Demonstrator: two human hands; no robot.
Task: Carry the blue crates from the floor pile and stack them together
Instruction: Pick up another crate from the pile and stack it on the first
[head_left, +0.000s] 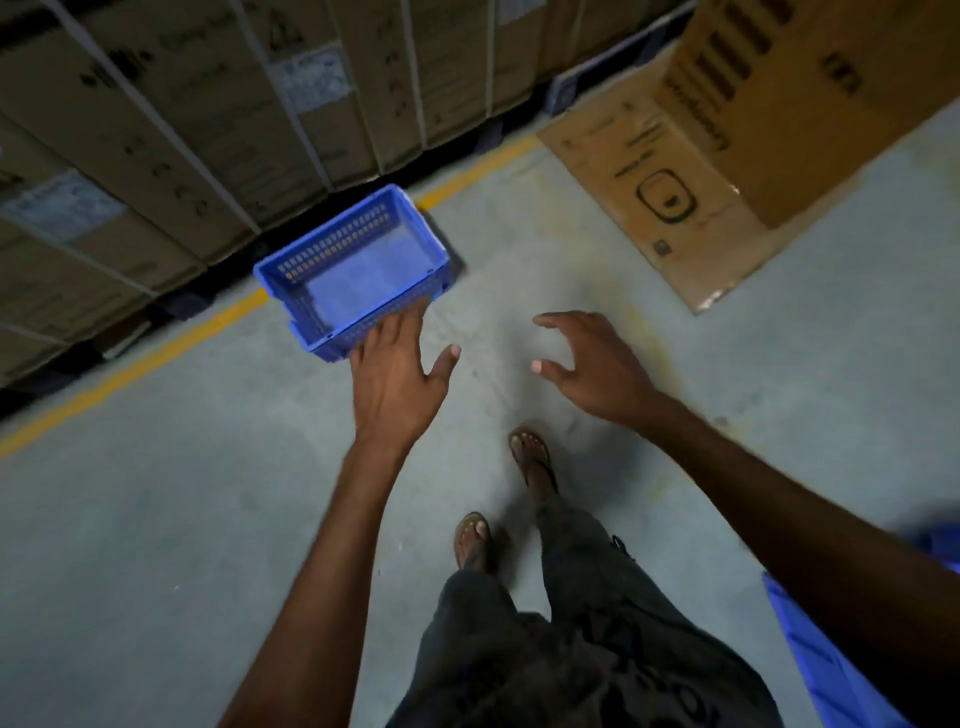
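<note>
One blue crate (358, 275) sat upright and empty on the floor (156, 519), just beside a yellow line (130, 374) and the strapped cartons (182, 130). The left hand (397, 374) reached over its near corner with fingers straight, its grip open; whether it touched the rim could not be told. The right hand (597, 364) hung apart over bare floor, fingers spread, holding nothing.

The step was probably best done by bringing the right hand to the far short rim, so both grips closed on opposite sides before lifting level. More blue plastic (831, 675) showed at the lower right edge.

Print on the tipped cardboard box (727, 130) and the cartons' white labels (311, 78) was too blurred to read; only a rounded-square mark showed.
</note>
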